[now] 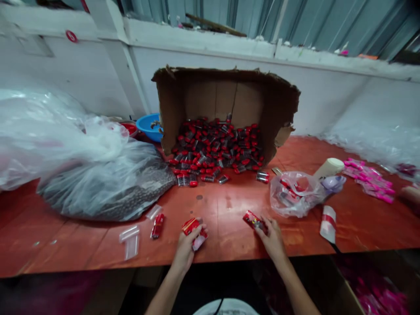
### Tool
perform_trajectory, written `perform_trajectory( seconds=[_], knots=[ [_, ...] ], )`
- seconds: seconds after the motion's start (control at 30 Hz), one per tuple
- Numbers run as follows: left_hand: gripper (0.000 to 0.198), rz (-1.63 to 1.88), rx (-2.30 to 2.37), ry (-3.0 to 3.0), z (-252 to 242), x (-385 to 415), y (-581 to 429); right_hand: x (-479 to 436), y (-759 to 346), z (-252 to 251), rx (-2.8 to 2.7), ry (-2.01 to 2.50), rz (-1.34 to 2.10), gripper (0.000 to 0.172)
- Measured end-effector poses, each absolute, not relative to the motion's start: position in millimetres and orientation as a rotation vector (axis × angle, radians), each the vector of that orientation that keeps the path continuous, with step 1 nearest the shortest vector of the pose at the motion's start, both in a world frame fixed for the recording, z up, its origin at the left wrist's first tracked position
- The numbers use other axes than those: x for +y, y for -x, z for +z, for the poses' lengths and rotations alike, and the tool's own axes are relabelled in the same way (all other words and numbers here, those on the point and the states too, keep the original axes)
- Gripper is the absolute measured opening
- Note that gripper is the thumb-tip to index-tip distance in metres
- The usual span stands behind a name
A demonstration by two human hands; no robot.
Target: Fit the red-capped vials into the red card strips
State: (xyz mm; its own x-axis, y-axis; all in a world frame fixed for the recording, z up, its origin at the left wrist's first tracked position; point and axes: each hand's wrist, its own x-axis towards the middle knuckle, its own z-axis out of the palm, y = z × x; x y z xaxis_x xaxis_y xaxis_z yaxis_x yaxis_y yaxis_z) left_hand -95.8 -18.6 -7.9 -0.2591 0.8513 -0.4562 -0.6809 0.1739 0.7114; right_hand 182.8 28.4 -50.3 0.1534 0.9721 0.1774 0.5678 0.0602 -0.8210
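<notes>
My left hand (187,245) is closed on a small stack of red printed pieces (190,225), which look like flat cards or wrappers. My right hand (271,236) grips one red and black printed packet (253,220) just above the table, held between thumb and fingers. Left of my left hand lies another red packet (158,226). Beside it are clear plastic sleeves (131,247). Beyond both hands, a pile of small red-capped dark cylinders (216,146) spills from a torn cardboard box (278,105) lying on its side.
A large clear bag of dark contents (108,188) rests at left, near a blue bowl (149,127). On the right are a thin plastic bag (295,194), a white roll (330,167), a white and red tool (328,224) and pink packets (369,179). Another person's hand (411,194) shows far right.
</notes>
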Motion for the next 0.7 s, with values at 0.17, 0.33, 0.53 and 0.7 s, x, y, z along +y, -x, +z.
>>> perform_trajectory(
  seconds=[0.17,0.33,0.53,0.7],
  knots=[
    [0.058,1.519,0.975,-0.135,-15,-8,110,75,-142,-26,-1.907,1.366,0.417,0.046],
    [0.077,1.538,0.955,-0.073,-24,-4,113,171,-44,20,-2.32,1.176,0.422,0.064],
    [0.089,1.521,1.029,0.038,-49,7,115,301,69,53,-2.524,1.237,0.437,0.079],
    [0.092,1.473,1.079,0.088,-53,9,115,337,105,36,-2.609,1.379,0.456,0.08]
  ],
)
